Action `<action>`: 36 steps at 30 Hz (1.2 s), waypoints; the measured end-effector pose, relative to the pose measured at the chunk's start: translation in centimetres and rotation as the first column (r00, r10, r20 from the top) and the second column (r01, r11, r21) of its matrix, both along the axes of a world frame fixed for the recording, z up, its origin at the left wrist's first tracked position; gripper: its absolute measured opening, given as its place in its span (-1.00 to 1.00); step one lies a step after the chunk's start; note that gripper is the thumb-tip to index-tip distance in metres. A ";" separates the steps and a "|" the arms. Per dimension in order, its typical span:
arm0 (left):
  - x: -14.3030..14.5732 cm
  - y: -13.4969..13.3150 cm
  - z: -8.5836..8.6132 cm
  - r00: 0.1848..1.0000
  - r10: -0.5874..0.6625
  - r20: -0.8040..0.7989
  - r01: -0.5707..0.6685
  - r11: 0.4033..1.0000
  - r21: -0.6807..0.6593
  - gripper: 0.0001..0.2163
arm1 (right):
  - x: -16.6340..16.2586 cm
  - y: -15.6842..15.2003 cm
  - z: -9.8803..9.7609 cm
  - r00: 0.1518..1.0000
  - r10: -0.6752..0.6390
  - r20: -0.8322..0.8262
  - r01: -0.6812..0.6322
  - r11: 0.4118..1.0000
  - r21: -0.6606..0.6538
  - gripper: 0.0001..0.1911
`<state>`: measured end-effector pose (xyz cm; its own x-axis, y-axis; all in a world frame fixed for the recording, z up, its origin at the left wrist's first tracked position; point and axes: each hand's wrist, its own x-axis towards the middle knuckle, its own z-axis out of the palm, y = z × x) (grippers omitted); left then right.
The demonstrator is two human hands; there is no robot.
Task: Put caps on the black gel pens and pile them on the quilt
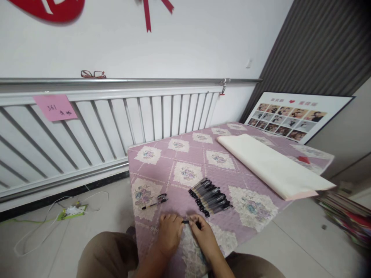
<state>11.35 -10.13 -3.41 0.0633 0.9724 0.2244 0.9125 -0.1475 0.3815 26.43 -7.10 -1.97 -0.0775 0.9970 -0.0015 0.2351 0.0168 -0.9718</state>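
Note:
Near the front edge of the cloth-covered table, my left hand is closed around one end of a pen, most of which is hidden in my fingers. The thumb and fingers of my right hand pinch the other side of it; only a short black piece shows between the hands. Just beyond my right hand lies a slanted row of several black-capped clear pens. To the left, a single clear pen rests on the cloth, with a loose black cap beside it.
A roll of cream sheet lies across the table's right side. Behind it leans a photo board. A white radiator runs along the wall, with glasses on its pipe. A green power strip and cables lie on the floor.

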 end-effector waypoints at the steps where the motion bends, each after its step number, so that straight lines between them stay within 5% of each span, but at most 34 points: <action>1: 0.0 0.0 0.0 1.000 0.004 0.002 -0.004 1.000 0.005 -0.83 | 0.0 0.1 0.0 1.000 -0.020 0.005 0.020 1.000 0.002 -0.73; 9: -0.1 -0.1 0.0 0.999 -0.006 0.035 0.005 1.000 0.030 -0.83 | -0.3 0.4 -1.1 0.997 0.006 0.080 -0.003 0.999 -0.035 -0.62; 17: -0.1 0.0 -0.1 1.000 -0.014 0.028 0.013 1.000 0.015 -0.82 | 0.1 0.2 0.0 0.999 0.047 -0.012 -0.048 0.993 -0.108 -0.75; 27: -0.1 -0.1 0.5 0.999 -0.002 0.040 0.002 1.000 0.009 -0.83 | -0.4 0.5 0.1 0.997 0.026 0.073 -0.022 0.998 -0.063 -0.64; 36: -0.1 0.0 0.2 0.999 -0.010 0.039 0.009 0.999 0.033 -0.84 | 0.1 0.4 0.0 0.998 0.058 -0.020 -0.060 0.993 -0.103 -0.81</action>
